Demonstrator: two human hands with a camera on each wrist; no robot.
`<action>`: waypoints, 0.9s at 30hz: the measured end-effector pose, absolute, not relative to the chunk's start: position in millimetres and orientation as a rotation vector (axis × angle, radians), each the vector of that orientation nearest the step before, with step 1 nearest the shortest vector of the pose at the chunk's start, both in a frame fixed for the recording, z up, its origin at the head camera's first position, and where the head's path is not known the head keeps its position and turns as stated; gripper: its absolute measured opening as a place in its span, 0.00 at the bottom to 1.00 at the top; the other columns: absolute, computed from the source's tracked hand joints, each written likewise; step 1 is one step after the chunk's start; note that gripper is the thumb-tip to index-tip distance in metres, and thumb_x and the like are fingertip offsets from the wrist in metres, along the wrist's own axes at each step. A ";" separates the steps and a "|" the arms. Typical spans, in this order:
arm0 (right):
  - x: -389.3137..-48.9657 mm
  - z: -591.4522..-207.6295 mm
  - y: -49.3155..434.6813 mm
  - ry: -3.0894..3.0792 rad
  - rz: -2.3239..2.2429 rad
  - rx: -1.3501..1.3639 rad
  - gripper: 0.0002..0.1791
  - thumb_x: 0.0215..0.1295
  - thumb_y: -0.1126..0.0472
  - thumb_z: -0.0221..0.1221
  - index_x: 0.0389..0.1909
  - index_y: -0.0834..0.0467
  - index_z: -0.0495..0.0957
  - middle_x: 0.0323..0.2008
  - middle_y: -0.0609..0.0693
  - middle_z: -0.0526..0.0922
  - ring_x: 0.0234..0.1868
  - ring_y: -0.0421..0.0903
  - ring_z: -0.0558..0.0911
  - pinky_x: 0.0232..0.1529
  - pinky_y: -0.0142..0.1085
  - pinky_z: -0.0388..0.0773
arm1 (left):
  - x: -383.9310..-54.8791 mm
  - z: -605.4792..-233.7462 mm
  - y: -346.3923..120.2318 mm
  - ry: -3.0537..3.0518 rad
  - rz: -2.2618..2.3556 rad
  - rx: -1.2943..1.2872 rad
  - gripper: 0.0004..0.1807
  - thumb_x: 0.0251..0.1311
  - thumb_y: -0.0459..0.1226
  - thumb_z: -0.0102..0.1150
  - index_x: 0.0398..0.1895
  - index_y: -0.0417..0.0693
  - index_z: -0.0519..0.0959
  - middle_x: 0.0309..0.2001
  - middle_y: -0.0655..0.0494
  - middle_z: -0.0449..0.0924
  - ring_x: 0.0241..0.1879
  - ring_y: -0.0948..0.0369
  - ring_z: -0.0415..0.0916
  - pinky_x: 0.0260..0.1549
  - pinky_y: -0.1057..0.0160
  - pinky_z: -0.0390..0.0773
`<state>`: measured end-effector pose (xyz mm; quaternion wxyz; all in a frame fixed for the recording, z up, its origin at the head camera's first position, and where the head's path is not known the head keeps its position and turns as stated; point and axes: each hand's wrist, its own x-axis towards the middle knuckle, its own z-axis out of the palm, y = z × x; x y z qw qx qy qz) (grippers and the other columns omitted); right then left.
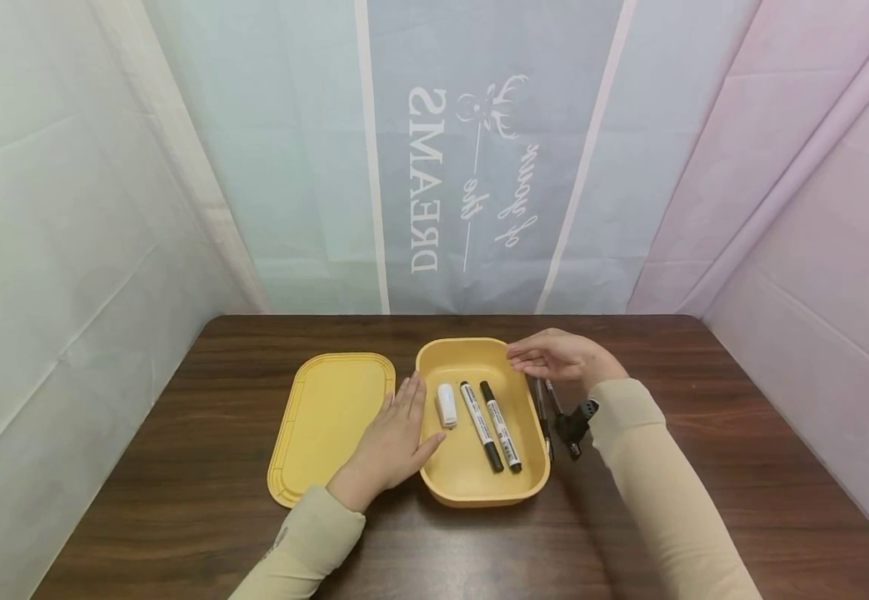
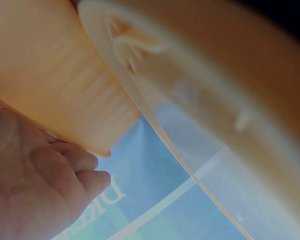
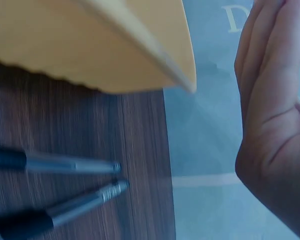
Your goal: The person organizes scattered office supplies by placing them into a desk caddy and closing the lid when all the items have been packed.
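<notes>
A yellow plastic box (image 1: 479,492) stands on the table without its lid. Inside it lie a small white stapler (image 1: 446,406) and two white markers with black caps, a left marker (image 1: 481,425) and a right marker (image 1: 501,427). My left hand (image 1: 392,437) lies along the box's left rim, fingers straight and thumb reaching over the edge. At the far right corner, the fingertips of my right hand (image 1: 554,357) are close to the rim, fingers extended. The right wrist view shows that hand (image 3: 277,100) beside the box's corner with nothing in it.
Left of the box lies its flat yellow lid (image 1: 332,425). To the right, by the box wall, are two dark-gripped pens, one nearer pen (image 3: 72,164) and another pen (image 3: 80,206). A small black device (image 1: 576,422) is at my right cuff. Curtains (image 1: 314,167) hang behind the table.
</notes>
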<state>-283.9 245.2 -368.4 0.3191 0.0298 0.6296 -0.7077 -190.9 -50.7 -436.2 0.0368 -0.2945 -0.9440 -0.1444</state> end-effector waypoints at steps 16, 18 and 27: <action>-282.2 -382.8 279.6 1.725 -1.818 0.188 0.12 0.70 0.69 0.49 0.35 0.64 0.82 0.29 0.53 0.84 0.31 0.41 0.85 0.37 0.29 0.80 | -191.7 -437.5 -51.7 -2.911 -0.428 -0.905 0.42 0.70 0.54 0.39 0.71 0.29 0.46 0.72 0.37 0.41 0.72 0.46 0.41 0.67 0.47 0.49; -282.5 -383.7 283.2 1.732 -1.817 0.187 0.11 0.70 0.69 0.49 0.35 0.64 0.81 0.29 0.53 0.84 0.31 0.42 0.84 0.38 0.29 0.80 | -191.6 -436.8 -51.4 -2.910 -0.439 -0.906 0.42 0.70 0.54 0.39 0.71 0.28 0.46 0.72 0.36 0.41 0.72 0.46 0.41 0.66 0.47 0.49; -280.3 -385.7 295.1 1.971 -1.565 0.096 0.14 0.67 0.71 0.51 0.47 0.78 0.74 0.28 0.54 0.84 0.29 0.42 0.84 0.35 0.31 0.81 | -191.3 -435.5 -50.9 -2.915 -0.443 -0.897 0.41 0.70 0.53 0.41 0.71 0.29 0.46 0.73 0.37 0.40 0.72 0.46 0.42 0.67 0.48 0.48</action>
